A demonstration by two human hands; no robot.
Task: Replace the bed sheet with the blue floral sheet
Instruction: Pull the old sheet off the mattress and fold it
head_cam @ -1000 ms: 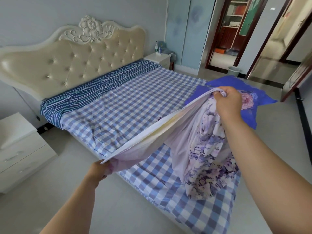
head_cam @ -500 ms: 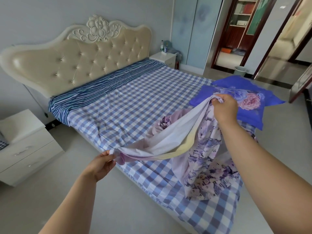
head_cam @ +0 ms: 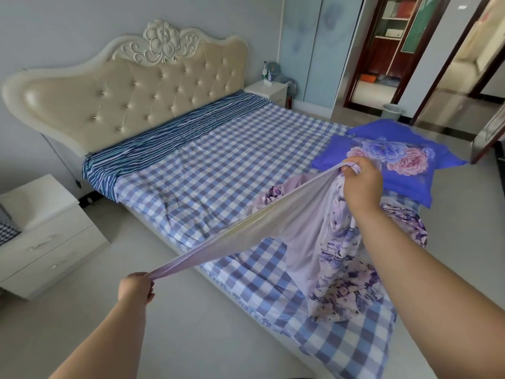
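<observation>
So the floral sheet just got pulled taut, a second ago its edge sagged between the 2 hands. Left hand pinches one end low and near, off the bed; right hand clenches the other end higher, by the blue pillows. Rest still bunched on the checked sheet, so spreading is barely started
</observation>
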